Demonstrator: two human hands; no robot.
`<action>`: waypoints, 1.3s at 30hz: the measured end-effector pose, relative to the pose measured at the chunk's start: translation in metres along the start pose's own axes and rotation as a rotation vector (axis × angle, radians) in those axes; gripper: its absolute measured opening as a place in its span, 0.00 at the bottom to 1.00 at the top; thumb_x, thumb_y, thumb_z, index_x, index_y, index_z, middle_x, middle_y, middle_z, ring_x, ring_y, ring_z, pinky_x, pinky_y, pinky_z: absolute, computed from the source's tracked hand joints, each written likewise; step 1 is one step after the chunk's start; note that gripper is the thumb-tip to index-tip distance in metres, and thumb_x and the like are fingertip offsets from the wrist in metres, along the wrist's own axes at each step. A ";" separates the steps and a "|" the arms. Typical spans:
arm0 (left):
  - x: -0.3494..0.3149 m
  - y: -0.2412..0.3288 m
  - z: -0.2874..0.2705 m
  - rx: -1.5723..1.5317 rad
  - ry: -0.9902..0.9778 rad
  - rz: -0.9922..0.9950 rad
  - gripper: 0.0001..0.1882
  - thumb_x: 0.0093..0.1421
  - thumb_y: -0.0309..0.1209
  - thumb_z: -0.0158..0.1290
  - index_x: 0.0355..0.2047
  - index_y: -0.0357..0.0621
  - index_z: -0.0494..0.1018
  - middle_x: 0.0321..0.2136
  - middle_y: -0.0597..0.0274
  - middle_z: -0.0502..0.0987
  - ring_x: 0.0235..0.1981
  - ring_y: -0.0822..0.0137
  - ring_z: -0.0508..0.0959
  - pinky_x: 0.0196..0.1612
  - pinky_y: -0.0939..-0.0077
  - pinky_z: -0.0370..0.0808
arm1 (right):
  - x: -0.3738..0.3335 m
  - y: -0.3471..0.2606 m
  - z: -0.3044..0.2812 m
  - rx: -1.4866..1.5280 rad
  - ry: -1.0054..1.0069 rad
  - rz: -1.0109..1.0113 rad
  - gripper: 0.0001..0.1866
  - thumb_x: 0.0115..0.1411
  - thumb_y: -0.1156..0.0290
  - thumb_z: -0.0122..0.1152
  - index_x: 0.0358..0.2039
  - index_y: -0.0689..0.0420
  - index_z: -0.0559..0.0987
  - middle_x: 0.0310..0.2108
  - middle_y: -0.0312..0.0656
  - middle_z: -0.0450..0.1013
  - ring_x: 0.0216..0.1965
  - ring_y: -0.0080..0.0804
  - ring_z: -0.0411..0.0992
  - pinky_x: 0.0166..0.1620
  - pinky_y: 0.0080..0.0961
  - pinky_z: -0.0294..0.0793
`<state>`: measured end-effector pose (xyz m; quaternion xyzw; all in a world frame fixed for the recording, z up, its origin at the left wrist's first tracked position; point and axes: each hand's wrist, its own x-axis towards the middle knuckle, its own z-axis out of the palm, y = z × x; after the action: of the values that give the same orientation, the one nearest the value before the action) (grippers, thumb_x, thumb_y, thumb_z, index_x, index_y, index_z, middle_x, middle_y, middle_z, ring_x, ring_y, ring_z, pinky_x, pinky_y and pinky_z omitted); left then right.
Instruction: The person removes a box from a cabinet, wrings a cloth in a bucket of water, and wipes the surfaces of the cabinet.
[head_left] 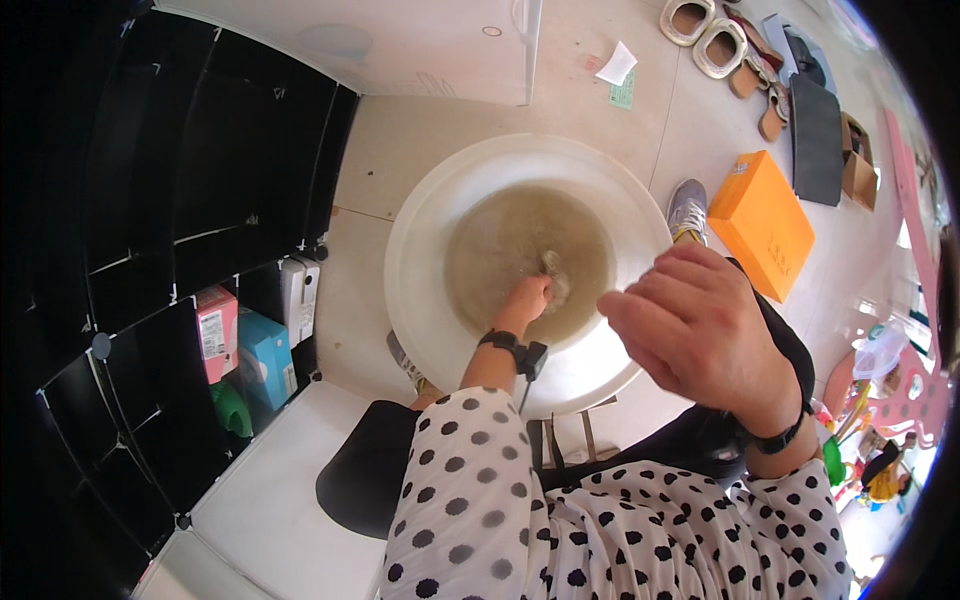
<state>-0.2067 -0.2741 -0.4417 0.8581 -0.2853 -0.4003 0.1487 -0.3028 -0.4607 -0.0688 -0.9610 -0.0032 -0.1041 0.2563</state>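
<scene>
Left hand (525, 303) down in a white round basin (420, 260) of murky water (490, 235)

We look down on a pale tiled floor (395, 140), dark joint lines crossing it, with the basin standing between two grey sneakers (688, 208). The left hand reaches into the water, fingers curled; a pale patch (560, 290) shows in the water just beside it, and we cannot tell whether the hand grips anything. The right hand (690, 320) hangs in the air over the basin's right rim, closed in a loose fist, and we see nothing protruding from it.

To the left we find black cube shelving (245, 130) holding a pink box (217, 335), a blue box (263, 350) and a green object (232, 410). A white panel (440, 45) bounds the far side. On the right, an orange box (763, 225) sits just beyond a sneaker; farther off lie slip-on shoes (722, 48), a dark flat board (816, 140) and a cardboard box (858, 175). A white paper scrap (617, 64) rests on the tiles, and toward the right edge we make out a pink panel (915, 390) near a colourful clutter, blurred by the lens rim
</scene>
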 end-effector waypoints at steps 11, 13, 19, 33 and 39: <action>-0.011 -0.017 0.012 -0.117 -0.033 0.180 0.12 0.53 0.29 0.50 0.37 0.39 0.72 0.34 0.44 0.75 0.38 0.45 0.74 0.41 0.57 0.70 | -0.003 -0.008 -0.005 0.009 0.000 -0.025 0.12 0.38 0.75 0.58 0.29 0.59 0.74 0.17 0.34 0.62 0.20 0.28 0.65 0.32 0.24 0.68; 0.007 -0.054 -0.005 -0.158 -0.066 -0.040 0.14 0.54 0.30 0.50 0.40 0.38 0.71 0.35 0.42 0.74 0.39 0.44 0.73 0.43 0.57 0.69 | 0.003 -0.014 -0.005 0.022 0.030 -0.082 0.12 0.39 0.76 0.58 0.28 0.59 0.74 0.17 0.34 0.62 0.20 0.28 0.65 0.31 0.24 0.68; -0.005 -0.001 -0.006 -0.460 0.571 -0.233 0.20 0.60 0.36 0.44 0.43 0.29 0.64 0.39 0.35 0.71 0.43 0.42 0.71 0.46 0.56 0.67 | 0.006 -0.014 -0.002 0.020 0.032 -0.036 0.11 0.39 0.79 0.59 0.27 0.59 0.74 0.18 0.35 0.65 0.21 0.31 0.67 0.31 0.27 0.69; -0.038 -0.028 0.029 -0.010 0.391 -0.087 0.15 0.55 0.35 0.49 0.41 0.43 0.73 0.41 0.44 0.72 0.42 0.46 0.72 0.44 0.57 0.70 | 0.021 -0.041 0.010 0.040 0.004 -0.056 0.08 0.43 0.84 0.58 0.27 0.61 0.73 0.19 0.42 0.69 0.23 0.40 0.69 0.32 0.33 0.68; -0.037 0.001 -0.027 0.053 -0.078 -0.094 0.14 0.57 0.30 0.47 0.43 0.47 0.74 0.50 0.42 0.65 0.50 0.45 0.67 0.49 0.59 0.69 | 0.016 -0.030 0.009 0.016 -0.014 -0.046 0.09 0.43 0.83 0.58 0.27 0.61 0.74 0.19 0.43 0.69 0.23 0.41 0.69 0.31 0.32 0.68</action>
<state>-0.2051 -0.2515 -0.4024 0.8580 -0.2606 -0.4323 0.0955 -0.2872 -0.4306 -0.0585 -0.9592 -0.0280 -0.1030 0.2616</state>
